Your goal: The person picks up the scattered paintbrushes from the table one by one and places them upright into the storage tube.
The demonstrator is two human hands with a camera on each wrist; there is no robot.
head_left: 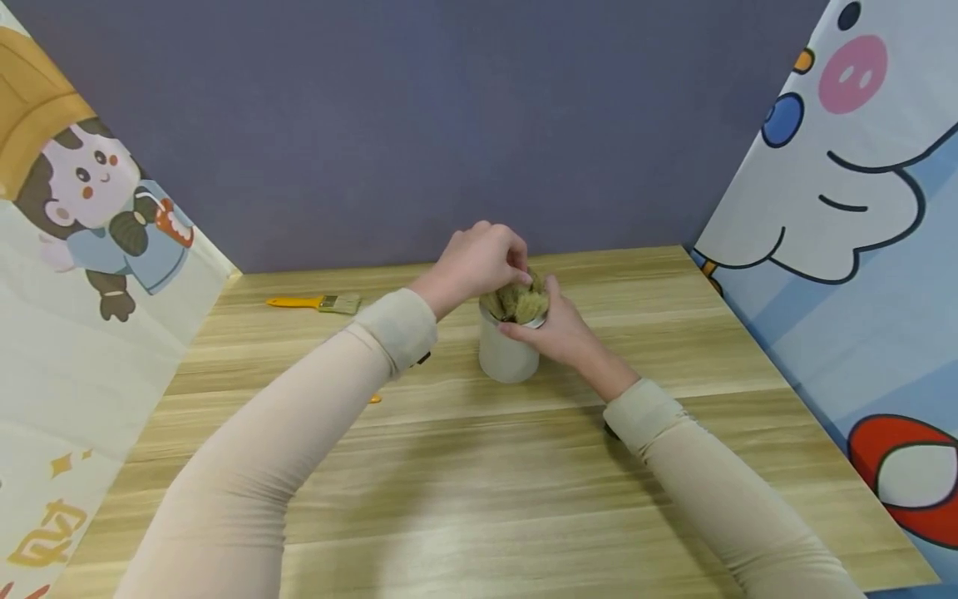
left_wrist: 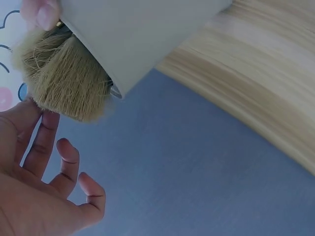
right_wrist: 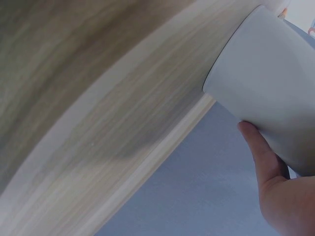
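Note:
A white cylindrical cup (head_left: 507, 356) stands upright on the table, with brush bristles (head_left: 532, 307) sticking out of its mouth. More than one bristle clump shows in the left wrist view; the handles are hidden inside the cup. My left hand (head_left: 482, 259) is over the rim, thumb and forefinger pinching the bristle tips of a paintbrush (left_wrist: 74, 81), while its other fingers curl loosely away. On the cup's right side, my right hand (head_left: 563, 331) grips the wall near the rim, its thumb across the front.
A paintbrush with a yellow handle (head_left: 295, 303) lies at the table's back left. The end of another yellow handle (head_left: 376, 399) peeks out beside my left sleeve. A dark grey wall (head_left: 449, 125) rises behind the wood-grain table (head_left: 479, 516), and cartoon-printed panels flank both sides.

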